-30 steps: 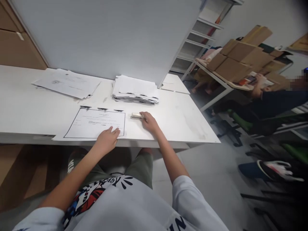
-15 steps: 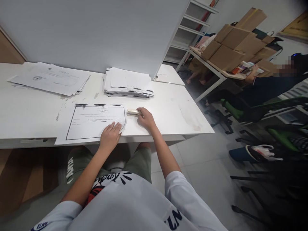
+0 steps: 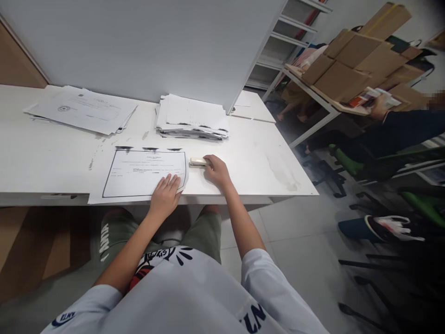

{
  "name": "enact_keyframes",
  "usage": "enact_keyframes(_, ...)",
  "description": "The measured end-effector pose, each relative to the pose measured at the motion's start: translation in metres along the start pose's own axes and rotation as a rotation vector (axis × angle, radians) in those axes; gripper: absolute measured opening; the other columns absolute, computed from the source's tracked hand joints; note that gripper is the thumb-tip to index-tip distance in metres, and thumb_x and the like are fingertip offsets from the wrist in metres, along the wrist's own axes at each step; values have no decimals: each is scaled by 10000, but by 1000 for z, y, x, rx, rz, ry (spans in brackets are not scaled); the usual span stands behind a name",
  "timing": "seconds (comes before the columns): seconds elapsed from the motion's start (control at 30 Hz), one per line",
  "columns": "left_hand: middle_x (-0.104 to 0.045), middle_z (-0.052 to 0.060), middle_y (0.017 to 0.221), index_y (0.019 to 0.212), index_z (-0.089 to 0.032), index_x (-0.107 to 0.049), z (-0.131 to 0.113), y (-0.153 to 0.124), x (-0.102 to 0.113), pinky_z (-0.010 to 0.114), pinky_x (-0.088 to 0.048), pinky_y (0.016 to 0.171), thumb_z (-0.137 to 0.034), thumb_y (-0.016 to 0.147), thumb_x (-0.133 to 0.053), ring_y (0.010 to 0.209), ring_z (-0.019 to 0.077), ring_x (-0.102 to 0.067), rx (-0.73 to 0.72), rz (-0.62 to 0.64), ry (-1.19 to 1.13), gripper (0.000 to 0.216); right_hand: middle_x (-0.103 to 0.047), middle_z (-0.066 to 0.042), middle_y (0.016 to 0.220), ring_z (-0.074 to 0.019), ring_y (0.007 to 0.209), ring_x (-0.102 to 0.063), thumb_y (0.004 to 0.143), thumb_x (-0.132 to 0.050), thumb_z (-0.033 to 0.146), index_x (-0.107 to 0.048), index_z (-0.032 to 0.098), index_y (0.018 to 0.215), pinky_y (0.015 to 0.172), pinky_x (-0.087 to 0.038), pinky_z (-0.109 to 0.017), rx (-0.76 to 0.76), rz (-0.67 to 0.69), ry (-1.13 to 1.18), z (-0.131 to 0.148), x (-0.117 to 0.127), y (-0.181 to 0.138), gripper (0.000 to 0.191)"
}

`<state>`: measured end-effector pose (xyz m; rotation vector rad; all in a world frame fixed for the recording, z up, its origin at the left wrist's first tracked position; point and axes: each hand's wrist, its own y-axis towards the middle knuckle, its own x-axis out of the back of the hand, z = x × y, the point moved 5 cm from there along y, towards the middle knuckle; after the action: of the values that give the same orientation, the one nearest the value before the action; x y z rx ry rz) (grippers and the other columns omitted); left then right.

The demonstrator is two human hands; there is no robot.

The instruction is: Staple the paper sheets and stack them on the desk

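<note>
My left hand (image 3: pixel 165 194) lies flat with its fingers stretched over the lower right part of a printed sheet of paper (image 3: pixel 135 174). The sheet has a black border, and its lower edge hangs slightly over the front of the desk. Just right of the paper, a small cream stapler (image 3: pixel 197 161) rests on the desktop, apart from the sheet's edge. Around its right end the fingers of my right hand (image 3: pixel 217 171) are closed.
Behind the sheet lie a thick paper stack (image 3: pixel 194 113) and a looser paper pile (image 3: pixel 86 111) on the white desk (image 3: pixel 250 157). A grey partition (image 3: pixel 149 46) rises at the back. To the right, a person's hand (image 3: pixel 379 107) is near cardboard boxes (image 3: pixel 358 51); a blue bin (image 3: pixel 359 229) is on the floor.
The whole view has shifted a little, so the desk appears farther right. My hands keep the same places on the paper and the stapler.
</note>
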<state>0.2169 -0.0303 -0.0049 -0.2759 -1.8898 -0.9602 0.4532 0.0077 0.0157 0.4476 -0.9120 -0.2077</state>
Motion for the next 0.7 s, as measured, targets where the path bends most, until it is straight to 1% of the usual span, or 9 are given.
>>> enact_keyframes(0.13,-637,153,1319,1299,-98,-624,-1,1,1,492,-417,1110,-337,1011,-352,1328,317,-520,2,-16,10,462,-684,-100,1042,-253,924,-612,735,-437,146,-620,185,1085,830,-496,-373,17,6,4,0,0,0,396)
enact_keyframes(0.27,-633,161,1324,1311,-105,-614,0,1,0,500,-407,1116,-354,1006,-381,1340,318,-507,3,-12,-6,458,-682,-101,1051,-250,934,-609,746,-442,143,-618,185,1096,851,-497,-372,40,13,9,0,0,1,394)
enact_keyframes(0.4,-632,155,1326,1306,-103,-621,0,2,-1,492,-405,1119,-330,1013,-366,1340,311,-507,-1,-8,-1,449,-681,-95,1028,-245,927,-611,756,-441,137,-617,189,1106,837,-501,-365,78,21,-6,1,-1,1,395)
enact_keyframes(0.5,-634,145,1326,1299,-103,-628,-1,1,-1,489,-407,1117,-305,1018,-347,1340,308,-508,-8,2,14,446,-678,-99,1054,-244,944,-613,761,-440,133,-612,184,1126,847,-501,-366,105,43,-8,2,-3,0,407)
enact_keyframes(0.6,-618,153,1344,1293,-98,-633,-4,0,-2,493,-399,1122,-302,1010,-359,1346,312,-501,-41,37,31,443,-675,-106,1073,-246,961,-614,761,-435,131,-609,179,1150,854,-503,-370,120,63,-3,4,-3,0,428)
enact_keyframes(0.7,-556,163,1414,1332,-95,-602,-9,-2,-3,509,-371,1142,-333,989,-407,1379,325,-458,-93,105,38,461,-670,-112,1104,-252,1007,-612,758,-433,126,-608,181,1164,873,-504,-375,124,52,5,6,-2,0,446)
